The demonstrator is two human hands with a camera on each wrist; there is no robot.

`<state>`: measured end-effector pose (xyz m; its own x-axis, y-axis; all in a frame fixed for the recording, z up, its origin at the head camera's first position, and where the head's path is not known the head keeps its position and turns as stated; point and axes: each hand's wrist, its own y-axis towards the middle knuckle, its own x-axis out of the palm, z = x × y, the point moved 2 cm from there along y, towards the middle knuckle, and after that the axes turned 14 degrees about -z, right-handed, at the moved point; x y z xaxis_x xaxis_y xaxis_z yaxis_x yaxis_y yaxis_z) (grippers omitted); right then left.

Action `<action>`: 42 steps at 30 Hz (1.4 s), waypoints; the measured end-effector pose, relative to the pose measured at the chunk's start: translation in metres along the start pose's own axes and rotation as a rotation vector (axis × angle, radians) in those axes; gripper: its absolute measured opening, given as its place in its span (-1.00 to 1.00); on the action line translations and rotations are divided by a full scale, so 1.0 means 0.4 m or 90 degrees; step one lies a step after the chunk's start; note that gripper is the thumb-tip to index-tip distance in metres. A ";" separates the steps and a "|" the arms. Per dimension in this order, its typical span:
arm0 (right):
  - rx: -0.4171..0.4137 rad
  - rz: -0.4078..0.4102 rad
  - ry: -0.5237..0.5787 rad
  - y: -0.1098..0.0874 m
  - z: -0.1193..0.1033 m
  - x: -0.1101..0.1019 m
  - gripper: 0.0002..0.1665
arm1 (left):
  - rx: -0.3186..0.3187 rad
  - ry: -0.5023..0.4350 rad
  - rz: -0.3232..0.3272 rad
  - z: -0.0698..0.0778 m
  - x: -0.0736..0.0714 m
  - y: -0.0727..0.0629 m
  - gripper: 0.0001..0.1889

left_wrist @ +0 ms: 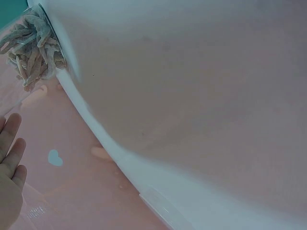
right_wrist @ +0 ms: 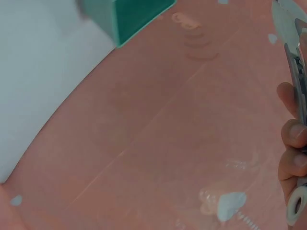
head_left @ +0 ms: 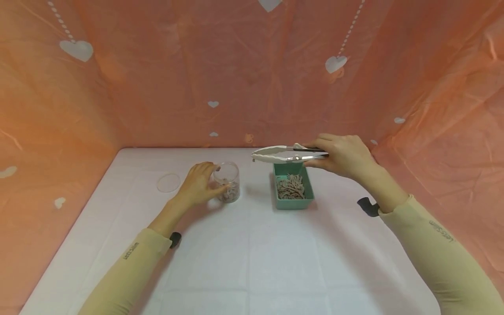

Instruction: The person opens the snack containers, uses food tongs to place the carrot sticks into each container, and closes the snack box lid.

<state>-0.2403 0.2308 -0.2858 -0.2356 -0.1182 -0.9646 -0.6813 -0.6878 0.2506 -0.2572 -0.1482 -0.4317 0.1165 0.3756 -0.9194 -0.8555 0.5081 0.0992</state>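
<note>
Gripping clear jar (head_left: 228,182) mid-bench, left hand (head_left: 198,185) fingers curl round its side; brownish strips inside. Green box (head_left: 293,187) of same strips just right. Right hand (head_left: 344,155) fingers pinch tongs (head_left: 286,154) shut above box's far edge. Lid (head_left: 168,183) lies left.

Clear round lid (head_left: 168,183) on white table (head_left: 244,262), orange heart-print backdrop (head_left: 236,78) behind.

left hand (head_left: 198,183): low, fingers curled in grip | right hand (head_left: 342,155): raised, grip closed
</note>
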 end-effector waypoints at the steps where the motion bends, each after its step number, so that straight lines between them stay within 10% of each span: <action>1: -0.002 -0.005 0.006 0.009 -0.006 0.002 -0.42 | -0.001 -0.001 -0.001 0.000 0.000 0.000 -0.23; 22: -0.058 -0.056 0.051 0.132 -0.085 0.112 -0.42 | 0.006 0.002 0.007 -0.002 0.002 0.002 -0.22; 42: -0.009 -0.032 0.087 0.078 -0.052 0.093 -0.33 | 0.005 0.005 0.004 0.000 0.000 0.003 -0.26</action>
<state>-0.2560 0.1899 -0.3156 -0.1039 -0.1783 -0.9785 -0.6794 -0.7058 0.2007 -0.2580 -0.1476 -0.4314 0.1064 0.3724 -0.9219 -0.8526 0.5113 0.1081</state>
